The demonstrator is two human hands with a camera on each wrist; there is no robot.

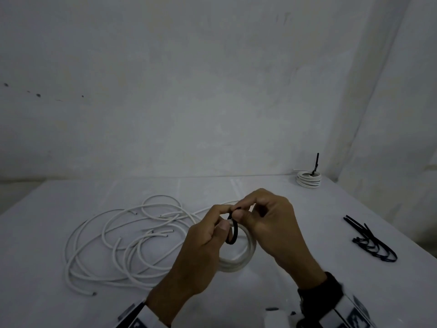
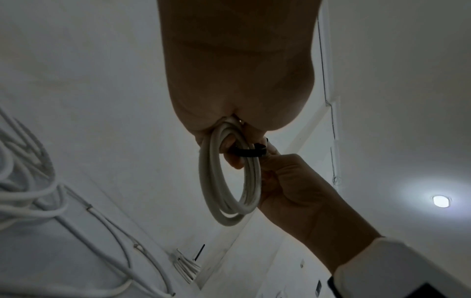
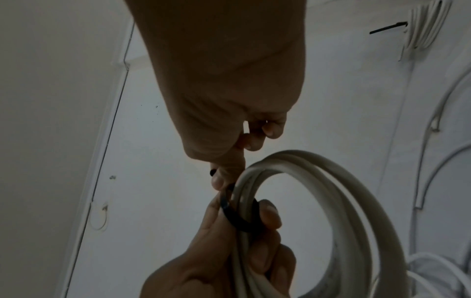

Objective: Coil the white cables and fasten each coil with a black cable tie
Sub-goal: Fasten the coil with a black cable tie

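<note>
Above the white table (image 1: 354,292) my left hand (image 1: 214,230) grips a small coil of white cable (image 1: 247,256) and holds it upright. A black cable tie (image 1: 233,233) loops round the coil's strands beside my left thumb. My right hand (image 1: 248,213) pinches the tie's end at the top of the loop. The left wrist view shows the coil (image 2: 226,181) hanging from my left hand with the tie (image 2: 249,152) across its strands. In the right wrist view my right fingertips (image 3: 219,177) hold the tie (image 3: 237,219) just above the left fingers wrapped round the coil (image 3: 331,191).
Several loose white cables (image 1: 123,237) sprawl over the table's left half. A tied coil (image 1: 309,181) with its tie tail sticking up sits at the back right corner. A bunch of spare black ties (image 1: 371,242) lies near the right edge. A wall stands behind the table.
</note>
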